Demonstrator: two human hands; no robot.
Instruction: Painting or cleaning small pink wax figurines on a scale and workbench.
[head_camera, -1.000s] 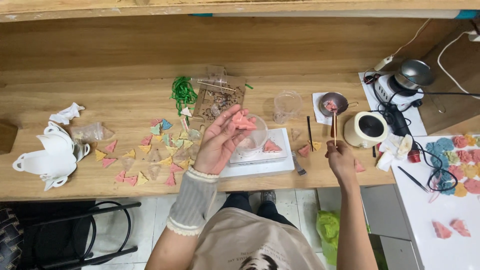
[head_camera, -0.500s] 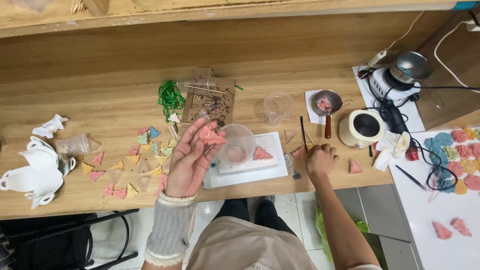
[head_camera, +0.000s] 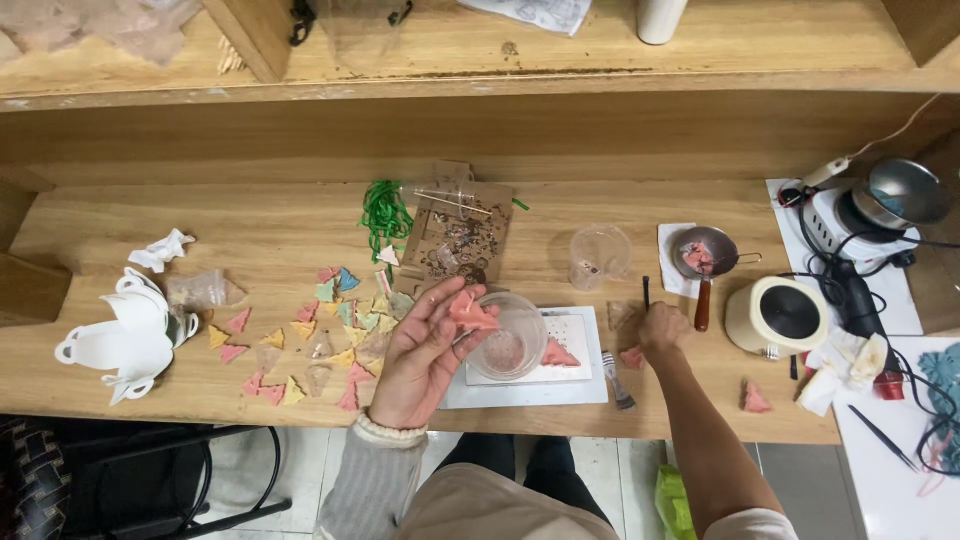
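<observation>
My left hand (head_camera: 420, 360) is raised palm-up over the table, and its fingertips pinch a pink triangular piece (head_camera: 470, 312). Just right of it a clear plastic cup (head_camera: 510, 345) stands on a white flat tray (head_camera: 545, 390), beside another pink triangle (head_camera: 558, 353). My right hand (head_camera: 662, 328) rests on the table to the right of the tray, closed around a thin dark stick (head_camera: 646, 290) that points away from me. A pink piece (head_camera: 632, 357) lies beside that hand.
Several coloured triangles (head_camera: 320, 340) lie scattered at the left, by white moulds (head_camera: 120, 340). Behind are green cord (head_camera: 383, 215), a cardboard sheet (head_camera: 460, 235), a clear cup (head_camera: 598, 255) and a small pan with pink material (head_camera: 703, 255). A round white pot (head_camera: 785, 315), cables and appliances crowd the right.
My right hand has come down from near the small pan to the table beside the tray. My left hand keeps the pink piece and has shifted slightly toward me.
</observation>
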